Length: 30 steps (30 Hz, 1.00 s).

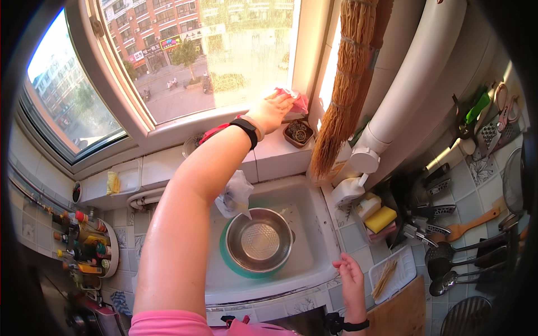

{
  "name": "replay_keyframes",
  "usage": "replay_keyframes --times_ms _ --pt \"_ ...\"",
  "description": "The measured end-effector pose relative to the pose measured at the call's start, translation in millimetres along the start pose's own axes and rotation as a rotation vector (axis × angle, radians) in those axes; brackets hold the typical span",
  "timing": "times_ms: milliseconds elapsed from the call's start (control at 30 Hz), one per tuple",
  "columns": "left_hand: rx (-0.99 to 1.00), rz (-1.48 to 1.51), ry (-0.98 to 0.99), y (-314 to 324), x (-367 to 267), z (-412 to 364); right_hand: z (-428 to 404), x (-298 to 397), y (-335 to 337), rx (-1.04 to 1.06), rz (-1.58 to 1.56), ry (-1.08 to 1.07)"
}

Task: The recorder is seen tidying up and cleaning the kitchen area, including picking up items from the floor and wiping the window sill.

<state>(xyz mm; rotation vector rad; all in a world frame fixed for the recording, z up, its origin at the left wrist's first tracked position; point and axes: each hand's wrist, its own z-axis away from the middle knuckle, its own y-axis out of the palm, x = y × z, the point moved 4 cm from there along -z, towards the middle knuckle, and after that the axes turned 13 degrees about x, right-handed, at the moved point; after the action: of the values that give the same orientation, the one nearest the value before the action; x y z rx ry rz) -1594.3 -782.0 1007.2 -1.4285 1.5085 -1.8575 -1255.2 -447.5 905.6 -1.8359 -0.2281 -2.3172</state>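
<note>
My left hand (273, 110) presses a pink cloth (299, 102) against the lower right corner of the window frame, its arm stretched across the sink. The bright window pane (248, 54) lies just above that hand. Lower right, my right hand (351, 273) hovers by the sink's rim, fingers loosely bent, with nothing visible in it. Between the arms, a round metal basin (258, 239) sits inside a green basin (235, 266) in the white sink (309, 248). A whitish plastic bag (236, 195) hangs over the sink's back, partly hidden by my left forearm.
On the tiled ledge stand a small brown pot (298, 133) and a tray with a yellow sponge (112, 182). A straw brush (342, 92) hangs beside a white pipe (414, 71). Right are a soap dispenser (348, 191) and several utensils; left, a rack of bottles (112, 252).
</note>
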Motion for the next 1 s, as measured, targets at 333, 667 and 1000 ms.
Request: replay_keyframes --times_ms 333,667,1000 --pt "0.26 -0.233 0.094 22 6 34 6 -6 -10 0.009 -0.074 0.031" --pt "0.29 -0.257 0.146 19 -15 5 1 -16 -2 0.036 -0.02 0.034" --pt "0.356 -0.006 0.259 25 36 67 -9 -12 3 0.069 -0.043 0.068"
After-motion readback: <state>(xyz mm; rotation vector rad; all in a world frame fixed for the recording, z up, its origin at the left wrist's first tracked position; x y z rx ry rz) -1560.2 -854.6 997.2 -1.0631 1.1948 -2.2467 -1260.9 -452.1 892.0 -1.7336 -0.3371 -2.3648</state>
